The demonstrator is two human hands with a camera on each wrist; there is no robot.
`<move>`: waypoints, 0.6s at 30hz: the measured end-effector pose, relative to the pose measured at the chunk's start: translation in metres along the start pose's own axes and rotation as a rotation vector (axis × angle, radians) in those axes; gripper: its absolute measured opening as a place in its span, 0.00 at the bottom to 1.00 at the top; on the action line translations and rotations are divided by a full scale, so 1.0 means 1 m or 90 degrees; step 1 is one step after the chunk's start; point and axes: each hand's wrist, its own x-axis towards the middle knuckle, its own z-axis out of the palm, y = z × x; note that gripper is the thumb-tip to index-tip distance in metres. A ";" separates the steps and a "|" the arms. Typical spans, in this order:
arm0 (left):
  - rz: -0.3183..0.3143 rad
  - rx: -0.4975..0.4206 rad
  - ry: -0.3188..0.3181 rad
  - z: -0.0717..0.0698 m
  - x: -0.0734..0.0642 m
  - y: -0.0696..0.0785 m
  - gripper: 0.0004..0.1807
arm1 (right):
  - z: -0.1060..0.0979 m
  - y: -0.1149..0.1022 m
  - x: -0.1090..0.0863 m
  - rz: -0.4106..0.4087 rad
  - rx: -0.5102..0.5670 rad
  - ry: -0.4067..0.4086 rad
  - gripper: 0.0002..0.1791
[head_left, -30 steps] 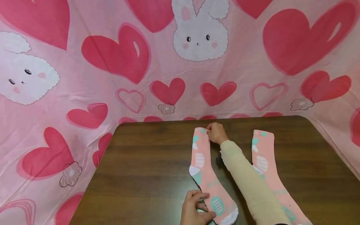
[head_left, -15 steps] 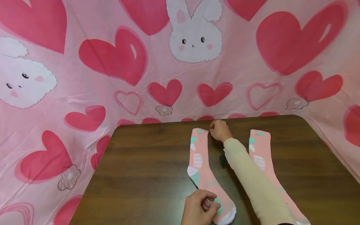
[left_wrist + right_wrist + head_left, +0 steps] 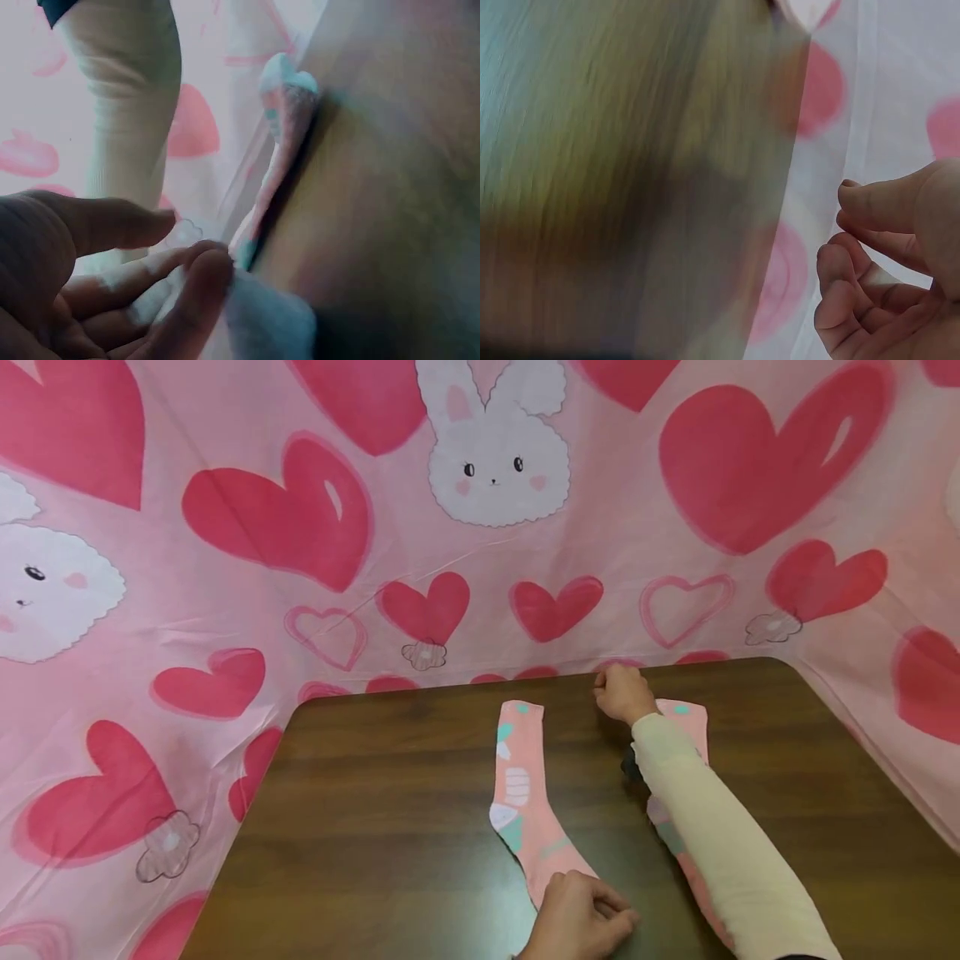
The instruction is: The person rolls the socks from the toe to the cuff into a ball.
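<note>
Two pink crew socks with white and mint patches lie flat on the brown table. The left sock (image 3: 521, 752) runs from its cuff near the back down under my left hand (image 3: 581, 914), which covers its toe in the head view. That hand's thumb and fingers are loosely bent and spaced apart, with no fabric between them; the white toe (image 3: 270, 322) shows just beyond the fingertips in the left wrist view. My right hand (image 3: 626, 693) hovers between the two cuffs, fingers loosely curled around nothing. The right sock (image 3: 686, 718) is partly hidden behind my right sleeve.
The wooden table (image 3: 375, 802) has a rounded back edge close to a pink cloth backdrop (image 3: 247, 552) printed with hearts and rabbits. My right forearm, in a cream sleeve (image 3: 720, 827), crosses over the right sock. A dark wrist camera (image 3: 632, 765) hangs below that wrist.
My right hand has let go of the left sock's cuff and moved right, toward the other sock. My left hand has come off the toe area and shifted right. The head view has turned slightly right.
</note>
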 end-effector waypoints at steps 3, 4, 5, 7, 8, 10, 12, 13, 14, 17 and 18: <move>-0.018 0.007 -0.046 0.003 0.005 0.008 0.04 | -0.015 0.012 -0.004 0.006 -0.009 0.005 0.10; -0.022 0.009 -0.058 0.004 0.006 0.010 0.04 | -0.018 0.016 -0.005 0.010 -0.013 0.005 0.11; -0.023 0.014 -0.068 0.005 0.007 0.012 0.04 | -0.021 0.019 -0.007 0.015 -0.015 0.005 0.11; -0.013 0.036 -0.085 0.008 0.009 0.015 0.05 | -0.027 0.025 -0.011 0.022 -0.018 0.005 0.11; -0.002 0.049 -0.093 0.010 0.011 0.016 0.05 | -0.029 0.029 -0.012 0.025 -0.018 0.007 0.12; 0.039 0.103 -0.100 0.017 0.014 0.016 0.07 | -0.035 0.037 -0.016 0.034 -0.017 0.010 0.12; 0.066 0.138 -0.110 0.025 0.017 0.016 0.08 | -0.040 0.045 -0.019 0.038 -0.015 0.014 0.13; 0.069 0.149 -0.116 0.029 0.019 0.016 0.09 | -0.043 0.049 -0.021 0.042 -0.014 0.016 0.12; 0.065 0.159 -0.125 0.033 0.021 0.017 0.10 | -0.046 0.054 -0.022 0.047 -0.013 0.015 0.13; 0.045 0.151 -0.147 0.043 0.024 0.019 0.11 | -0.055 0.064 -0.028 0.061 -0.012 0.014 0.14; 0.038 0.148 -0.151 0.046 0.026 0.020 0.12 | -0.057 0.067 -0.030 0.065 -0.012 0.015 0.14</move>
